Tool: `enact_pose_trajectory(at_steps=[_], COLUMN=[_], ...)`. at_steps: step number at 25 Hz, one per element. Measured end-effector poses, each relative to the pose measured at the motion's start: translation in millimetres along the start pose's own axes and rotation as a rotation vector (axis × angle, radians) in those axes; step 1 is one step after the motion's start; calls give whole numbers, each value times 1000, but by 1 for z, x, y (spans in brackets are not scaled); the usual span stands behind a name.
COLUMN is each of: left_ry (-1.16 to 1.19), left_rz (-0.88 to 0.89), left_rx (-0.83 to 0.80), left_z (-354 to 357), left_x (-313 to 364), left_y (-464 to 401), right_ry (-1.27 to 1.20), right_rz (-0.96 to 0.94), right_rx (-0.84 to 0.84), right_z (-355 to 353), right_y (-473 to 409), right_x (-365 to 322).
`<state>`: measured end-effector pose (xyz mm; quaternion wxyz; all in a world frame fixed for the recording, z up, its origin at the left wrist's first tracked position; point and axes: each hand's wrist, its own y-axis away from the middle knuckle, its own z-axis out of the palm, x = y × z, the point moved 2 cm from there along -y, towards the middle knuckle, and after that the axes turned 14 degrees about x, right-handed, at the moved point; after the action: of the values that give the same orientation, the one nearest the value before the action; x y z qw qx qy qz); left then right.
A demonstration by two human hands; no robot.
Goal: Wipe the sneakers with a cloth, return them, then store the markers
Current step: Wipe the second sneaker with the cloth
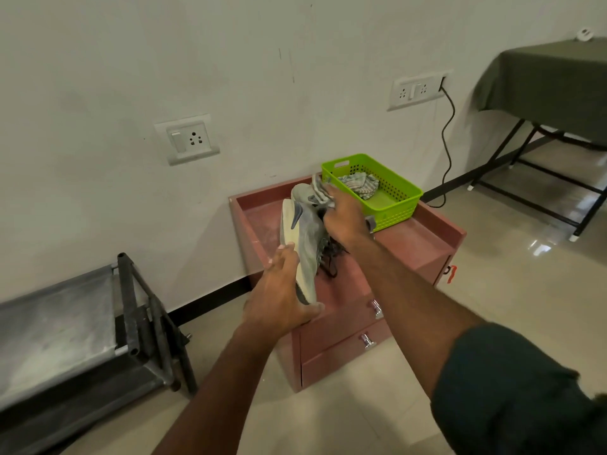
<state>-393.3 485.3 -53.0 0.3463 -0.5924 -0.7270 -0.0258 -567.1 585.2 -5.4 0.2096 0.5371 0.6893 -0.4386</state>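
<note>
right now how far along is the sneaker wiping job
Nothing looks finished yet. In hand: the left hand holds a grey sneaker over the red cabinet while the right hand rubs it with a cloth. Left: returning it, then the markers, which are not in view.

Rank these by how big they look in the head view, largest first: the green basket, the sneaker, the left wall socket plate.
1. Green basket
2. Sneaker, close to the basket in apparent size and nearer the camera, so that order is unsure
3. Left wall socket plate, clearly smallest

Basket on cabinet, rightward
</note>
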Motion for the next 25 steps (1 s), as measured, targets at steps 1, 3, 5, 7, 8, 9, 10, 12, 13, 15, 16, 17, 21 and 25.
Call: enact_pose_trajectory(at_steps=[1,3,5,7,8,9,10,12,13,15,16,17,21,25], left_ry=[5,-4,-40,-47,-34,-12,8,16,9,-3,0,4,22,24], left_rz=[-11,-4,45,65,57,43,32,43,45,23,8,-1,15,20], left_rx=[-6,9,51,69,69,73,78,72,75,73,67,64,89,47], left_z=[0,1,0,-1,0,0,0,0,1,1,0,-1,-2,1], left_x=[-2,-7,-13,-18,-20,-21,-21,-18,-16,-16,-16,-17,-14,-11], left_y=[0,-2,-9,-16,-17,-18,-17,-16,-15,-15,-13,-13,-18,-18], right_ry=[59,201,273,205,150,109,61,21,3,-80,-117,-158,-167,275], right_rz=[-66,-122,-118,-168,-198,-208,-200,-99,19,199,160,71,-392,-429], right_rx=[-66,-234,-339,-389,-412,-443,-487,-557,-501,-175,16,84,-390,-371], right_z=[14,37,46,44,38,28,16,-6,-15,-26,-26,-18,24,31], right_y=[-8,-15,-13,10,26,40,50,45,31,9,11,20,62,28], right_x=[-7,-11,-7,-3,0,6,13,26,31,35,36,32,54,63])
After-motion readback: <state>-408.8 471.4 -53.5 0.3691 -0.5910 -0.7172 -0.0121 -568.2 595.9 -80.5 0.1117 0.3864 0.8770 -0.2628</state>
